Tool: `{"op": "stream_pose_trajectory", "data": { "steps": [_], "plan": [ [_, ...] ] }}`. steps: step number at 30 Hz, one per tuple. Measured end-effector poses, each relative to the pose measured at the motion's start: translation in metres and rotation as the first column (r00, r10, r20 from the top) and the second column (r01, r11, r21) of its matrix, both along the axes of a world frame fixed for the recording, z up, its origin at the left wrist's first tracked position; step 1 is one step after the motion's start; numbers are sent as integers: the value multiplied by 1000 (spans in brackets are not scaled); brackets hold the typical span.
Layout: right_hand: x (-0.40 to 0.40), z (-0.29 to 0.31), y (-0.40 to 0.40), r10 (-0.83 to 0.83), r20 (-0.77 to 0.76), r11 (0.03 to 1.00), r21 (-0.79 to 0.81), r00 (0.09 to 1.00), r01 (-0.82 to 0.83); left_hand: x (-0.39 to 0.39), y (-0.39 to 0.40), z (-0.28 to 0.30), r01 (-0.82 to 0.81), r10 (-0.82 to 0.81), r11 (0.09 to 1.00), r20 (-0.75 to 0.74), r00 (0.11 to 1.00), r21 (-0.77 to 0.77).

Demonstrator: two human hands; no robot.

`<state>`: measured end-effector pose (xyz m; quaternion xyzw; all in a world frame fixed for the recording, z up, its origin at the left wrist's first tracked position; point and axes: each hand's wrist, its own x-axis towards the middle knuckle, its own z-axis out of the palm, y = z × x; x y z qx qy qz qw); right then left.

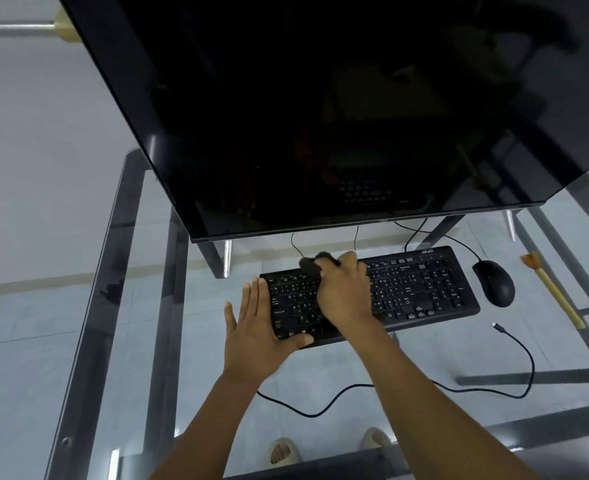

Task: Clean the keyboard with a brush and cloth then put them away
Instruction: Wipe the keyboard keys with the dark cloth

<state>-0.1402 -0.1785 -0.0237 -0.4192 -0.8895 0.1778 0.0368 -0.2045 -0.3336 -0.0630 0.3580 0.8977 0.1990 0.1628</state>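
A black keyboard (424, 289) lies on the glass desk (320, 368) below a dark monitor. My right hand (346, 292) rests over the keyboard's middle-left keys, closed on a dark cloth (310, 265) that sticks out past the fingers at the top edge. My left hand (258, 327) lies flat with fingers spread, pressing on the keyboard's left end. A brush (552, 292) with a pale wooden handle and tan bristles lies on the desk at the far right, apart from both hands.
A large dark monitor (320, 116) on metal legs overhangs the back of the desk. A black mouse (495, 282) sits right of the keyboard. A loose black cable (521, 348) curls across the front of the glass. Feet in sandals show through the glass.
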Motion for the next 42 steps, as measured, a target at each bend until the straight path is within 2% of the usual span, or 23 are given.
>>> {"op": "stream_pose_trajectory", "data": {
  "steps": [3,6,7,10,11,13,15,16,20,21,23,24,25,26,27,28,30,32,33,34,36,37,42],
  "plan": [
    [-22,5,-34,142,-51,986,-85,989,-146,0,0,-3,0,0,1000,11,1000,4],
    [-28,2,-53,307,-104,947,-64,946,-314,2,0,-2,-27,27,1000,40,999,4],
    [-26,3,-45,305,-93,949,-52,948,-310,2,-1,-1,-42,42,999,67,997,10],
    [-14,0,-13,103,-1,994,-41,995,-103,2,0,1,-54,51,998,86,995,29],
    [-14,2,-13,90,8,996,-24,996,-90,2,0,2,-59,56,997,79,995,39],
    [-20,3,-32,259,-22,966,-1,966,-259,3,-1,0,-60,57,997,66,996,50],
    [-24,1,-53,490,-43,871,0,871,-490,4,-4,-3,-73,69,996,63,996,51],
    [-25,0,-50,540,-48,842,13,841,-540,5,-5,-3,-81,77,995,71,995,56],
    [-14,-4,-22,260,-56,965,25,964,-259,-6,-18,-8,-9,8,1000,45,999,19],
    [-8,-2,-29,321,-54,947,18,945,-321,-14,-23,-7,28,-30,999,68,997,32],
    [9,-4,-48,562,-71,826,-4,824,-563,-30,-32,-6,53,-65,993,119,991,102],
    [17,-6,-49,606,-82,792,-26,791,-610,-37,-36,-3,25,-42,990,121,992,135],
    [20,-8,-44,540,-73,837,-56,838,-544,-41,-37,4,-19,-1,986,120,993,164],
    [21,-11,-37,385,-85,919,-57,919,-390,-44,-36,9,-72,48,978,121,991,196],
    [23,-13,-34,245,-102,968,-32,964,-250,-44,-33,12,-106,80,969,124,989,221],
    [24,-13,-38,208,-94,978,1,974,-209,-43,-29,13,-118,90,965,124,988,236],
    [28,-9,-62,396,-82,917,-19,915,-398,-42,-18,8,-53,27,966,107,994,252],
    [41,-9,-78,607,-131,780,-93,784,-619,-40,-6,1,27,-52,969,96,994,245],
    [47,-9,-71,614,-121,771,-119,780,-626,-38,0,0,37,-64,970,107,992,240],
    [53,-11,-59,554,-123,819,-97,823,-566,-36,5,-1,32,-62,971,122,991,236],
    [67,-19,-40,281,-114,955,-68,953,-290,-32,12,-2,31,-61,972,123,991,233],
    [70,-18,-42,253,-79,967,-18,964,-255,-30,15,-3,41,-67,972,107,992,229],
    [76,-15,-72,576,-82,816,10,813,-578,-21,27,-10,74,-78,983,14,997,166]
  ]
}}
